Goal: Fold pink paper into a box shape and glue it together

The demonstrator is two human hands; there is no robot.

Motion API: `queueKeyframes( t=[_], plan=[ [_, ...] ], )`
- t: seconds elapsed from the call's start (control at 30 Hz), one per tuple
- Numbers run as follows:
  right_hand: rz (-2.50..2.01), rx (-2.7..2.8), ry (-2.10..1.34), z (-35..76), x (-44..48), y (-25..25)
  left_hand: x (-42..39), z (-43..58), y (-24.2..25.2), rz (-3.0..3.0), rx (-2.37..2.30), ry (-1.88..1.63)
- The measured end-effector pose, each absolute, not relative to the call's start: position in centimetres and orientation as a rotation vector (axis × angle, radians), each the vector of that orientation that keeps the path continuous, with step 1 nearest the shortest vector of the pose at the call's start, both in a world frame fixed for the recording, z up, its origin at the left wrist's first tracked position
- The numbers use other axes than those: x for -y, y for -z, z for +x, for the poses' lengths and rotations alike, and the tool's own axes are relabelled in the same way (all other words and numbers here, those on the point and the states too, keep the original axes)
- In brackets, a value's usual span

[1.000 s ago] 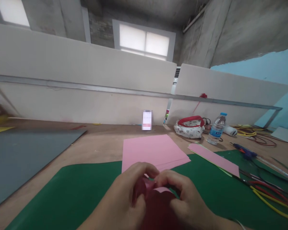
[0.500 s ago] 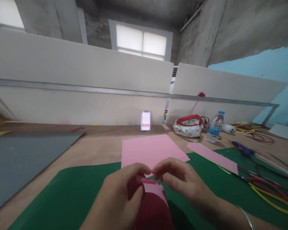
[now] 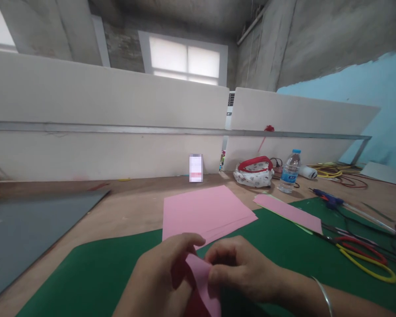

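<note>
Low in the head view, both hands are on a curved piece of pink paper (image 3: 203,278) whose shaded underside looks dark red. My left hand (image 3: 161,273) is curled around its left side, with the thumb behind the paper and the forefinger arched over the top. My right hand (image 3: 240,266) pinches the right edge of the paper between thumb and fingers. The lower part of the piece runs out of the picture. Just beyond the hands, several flat pink sheets (image 3: 204,209) lie stacked, partly on the green mat (image 3: 119,259).
On the right lie pink strips (image 3: 290,213), scissors (image 3: 366,262) with red and yellow handles, and a blue glue gun (image 3: 328,197). Behind them stand a water bottle (image 3: 289,171) and a white pouch (image 3: 254,171). A phone (image 3: 196,168) leans on the back panel. A grey board (image 3: 42,224) lies left.
My right hand has closed on the paper's right edge and moved lower. The pink piece has turned, showing more of its light face. The camera view has shifted slightly.
</note>
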State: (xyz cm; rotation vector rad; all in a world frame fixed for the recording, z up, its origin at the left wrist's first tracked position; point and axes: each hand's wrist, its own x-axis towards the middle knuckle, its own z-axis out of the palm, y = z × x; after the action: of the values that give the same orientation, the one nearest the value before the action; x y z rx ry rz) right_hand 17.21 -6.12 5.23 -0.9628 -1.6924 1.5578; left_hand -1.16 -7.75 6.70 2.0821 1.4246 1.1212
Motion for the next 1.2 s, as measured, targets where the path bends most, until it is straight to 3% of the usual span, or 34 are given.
queueKeyframes(
  t=[0.23, 0.6, 0.93, 1.13, 1.2],
  plan=[
    [-0.800, 1.868, -1.550, 17.6, 5.8, -5.4, 7.4, -1.3, -7.7, 1.973, -1.426, -0.962],
    [-0.994, 1.771, -1.444, 17.3, 5.6, -4.0, 6.6, -2.1, -7.6, 2.189, -1.091, -0.948],
    [-1.032, 1.896, -0.975, 17.5, 5.8, -3.3, 6.1, -2.1, -6.5, 2.566, -0.990, -0.996],
    [-0.927, 1.859, -1.395, 17.9, 5.2, -4.9, 6.1, -2.4, -6.4, 2.574, -0.954, -0.967],
    [-0.929, 1.915, -1.365, 18.1, 5.1, -5.3, 6.2, -2.3, -6.2, 2.577, -0.933, -0.980]
  ],
)
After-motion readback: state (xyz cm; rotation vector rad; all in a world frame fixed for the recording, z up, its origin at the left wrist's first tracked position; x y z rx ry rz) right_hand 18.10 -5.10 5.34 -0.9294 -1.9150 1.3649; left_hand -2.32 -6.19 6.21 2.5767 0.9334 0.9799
